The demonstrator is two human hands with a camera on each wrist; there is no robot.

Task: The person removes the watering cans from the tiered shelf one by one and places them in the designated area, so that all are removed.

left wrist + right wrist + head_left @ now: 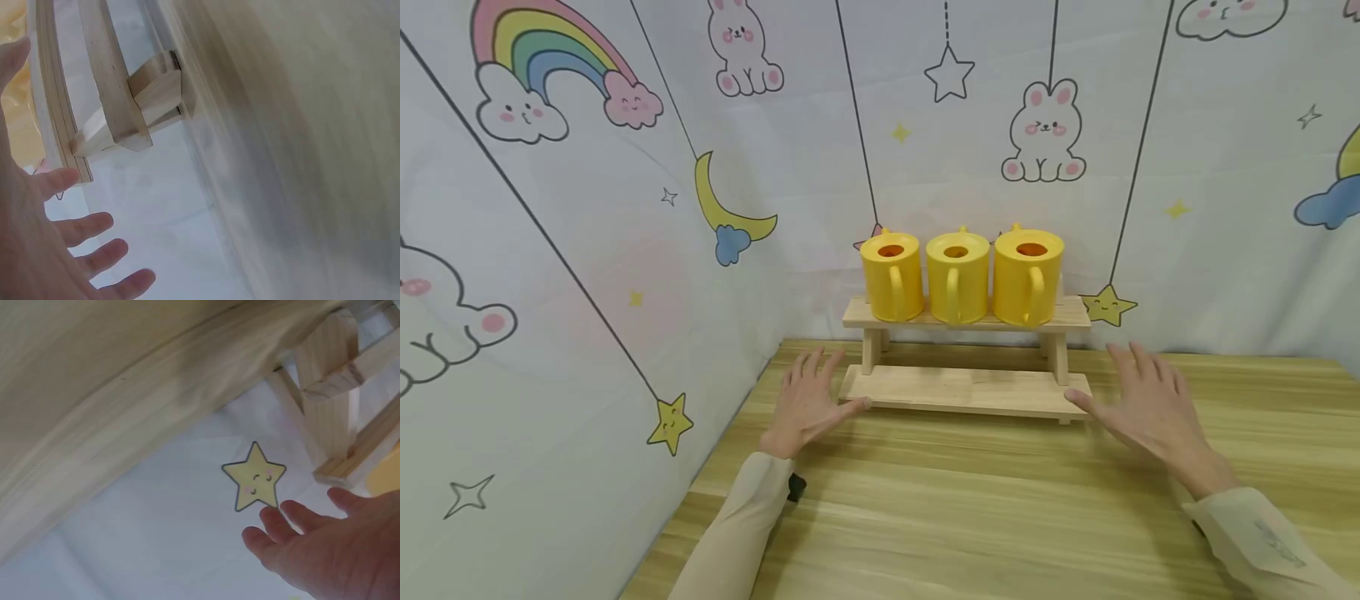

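A two-tier wooden rack stands at the back of the table. On its upper shelf three yellow mugs sit in a row: a left mug, a middle mug and a right mug, handles toward me. My left hand is at the rack's left end, fingers spread and thumb near the lower shelf's corner; in the left wrist view nothing is in its grasp. Beyond the right end is my right hand, fingers spread as well, with its thumb overlapping the lower shelf's corner in the head view.
The wood-grain table reaches forward from the rack. Behind it and along the left hangs a white cloth printed with rabbits, stars and clouds. The right wrist view shows a printed yellow star on the cloth.
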